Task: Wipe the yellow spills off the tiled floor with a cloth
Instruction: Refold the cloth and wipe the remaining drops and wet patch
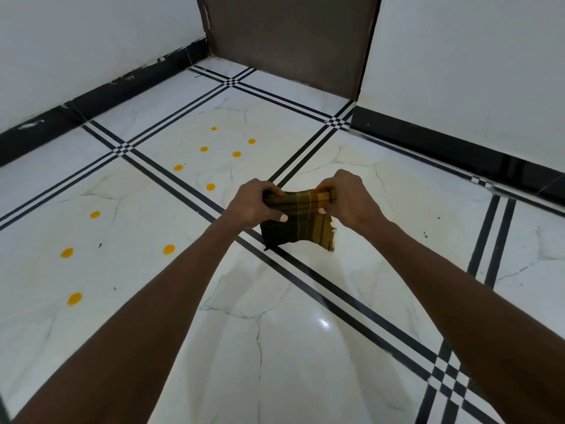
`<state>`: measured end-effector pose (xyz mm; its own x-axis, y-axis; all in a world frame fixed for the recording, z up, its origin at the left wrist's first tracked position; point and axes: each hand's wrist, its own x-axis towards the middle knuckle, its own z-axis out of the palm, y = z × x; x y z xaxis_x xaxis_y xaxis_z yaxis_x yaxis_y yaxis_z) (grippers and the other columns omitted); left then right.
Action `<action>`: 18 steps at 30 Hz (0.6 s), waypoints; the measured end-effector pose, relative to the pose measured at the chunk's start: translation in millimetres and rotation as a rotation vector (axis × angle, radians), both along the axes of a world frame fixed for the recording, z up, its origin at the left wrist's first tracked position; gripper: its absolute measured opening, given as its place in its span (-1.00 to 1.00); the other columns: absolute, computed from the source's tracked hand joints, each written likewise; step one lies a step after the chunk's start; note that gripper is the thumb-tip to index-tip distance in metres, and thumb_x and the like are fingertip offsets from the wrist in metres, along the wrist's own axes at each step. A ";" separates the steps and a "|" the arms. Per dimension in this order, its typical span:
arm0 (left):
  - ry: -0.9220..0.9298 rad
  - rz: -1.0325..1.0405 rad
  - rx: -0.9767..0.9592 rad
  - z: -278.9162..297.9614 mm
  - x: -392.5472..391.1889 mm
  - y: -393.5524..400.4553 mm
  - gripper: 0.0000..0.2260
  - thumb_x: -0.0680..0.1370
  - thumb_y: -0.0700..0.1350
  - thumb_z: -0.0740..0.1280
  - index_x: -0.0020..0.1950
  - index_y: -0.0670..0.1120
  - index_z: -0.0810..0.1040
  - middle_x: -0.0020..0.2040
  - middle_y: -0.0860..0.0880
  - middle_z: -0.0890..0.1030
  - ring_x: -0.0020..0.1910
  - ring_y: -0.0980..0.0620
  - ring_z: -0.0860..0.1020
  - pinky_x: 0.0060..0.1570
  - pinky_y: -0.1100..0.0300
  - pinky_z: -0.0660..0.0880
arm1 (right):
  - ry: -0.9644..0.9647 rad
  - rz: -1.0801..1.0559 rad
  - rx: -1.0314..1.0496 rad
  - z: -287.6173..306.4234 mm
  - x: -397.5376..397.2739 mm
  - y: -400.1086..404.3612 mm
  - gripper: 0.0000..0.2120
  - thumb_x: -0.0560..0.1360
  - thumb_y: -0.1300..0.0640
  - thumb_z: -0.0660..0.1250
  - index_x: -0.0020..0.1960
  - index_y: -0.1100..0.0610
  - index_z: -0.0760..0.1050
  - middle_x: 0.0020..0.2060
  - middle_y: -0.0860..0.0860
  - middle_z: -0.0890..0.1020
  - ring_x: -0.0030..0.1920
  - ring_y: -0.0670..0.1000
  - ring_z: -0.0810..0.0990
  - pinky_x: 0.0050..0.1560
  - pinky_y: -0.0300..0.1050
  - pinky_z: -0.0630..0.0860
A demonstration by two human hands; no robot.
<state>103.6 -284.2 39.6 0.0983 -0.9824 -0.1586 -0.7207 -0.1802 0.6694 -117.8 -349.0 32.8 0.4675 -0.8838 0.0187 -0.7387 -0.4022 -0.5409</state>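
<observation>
A dark green and yellow striped cloth (298, 218) hangs above the tiled floor (305, 316), over a black stripe line, with the left hand (255, 203) and right hand (347, 198) gripping its top edge, fingers curled round the bunched fabric. Yellow spills (168, 249) dot the tiles toward the floor's left edge and far corner by the brown door (290, 41).

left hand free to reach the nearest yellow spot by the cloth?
Probably not yet: the left hand grips the cloth together with the right hand. The floor up to that spot looks bare, so nothing else blocks it.
</observation>
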 end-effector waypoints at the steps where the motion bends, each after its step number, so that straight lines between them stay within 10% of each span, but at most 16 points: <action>1: -0.057 -0.008 -0.018 1.1 -2.1 -1.2 -0.51 0.35 -0.14 0.66 0.25 -0.08 0.67 0.12 -0.05 0.52 0.14 0.01 0.48 0.11 0.18 0.42 | 0.016 -0.007 -0.028 -0.8 -1.1 0.1 -0.72 0.49 0.21 0.54 0.20 0.16 0.69 0.06 0.14 0.60 0.06 0.07 0.51 -0.02 -0.15 0.40; 11: -0.095 -0.043 -0.084 -5.0 10.0 -2.5 -0.83 0.61 -0.13 0.39 0.12 -0.13 0.75 -0.09 -0.12 0.68 -0.11 -0.04 0.59 -0.03 0.15 0.43 | -0.005 -0.031 -0.028 0.3 -6.0 -5.3 -0.74 0.61 0.05 0.42 0.07 0.25 0.71 -0.12 0.10 0.54 -0.05 0.02 0.49 -0.16 -0.17 0.33; 18: 0.617 0.284 -0.118 2.9 16.0 8.7 -0.70 0.66 0.12 0.31 0.13 -0.04 0.72 0.04 0.00 0.76 0.11 0.10 0.69 0.17 0.18 0.56 | -0.735 -0.114 0.725 15.5 -0.1 5.1 -0.61 0.73 -0.16 0.12 0.08 0.05 0.63 0.01 0.08 0.66 0.17 0.12 0.63 0.29 0.11 0.52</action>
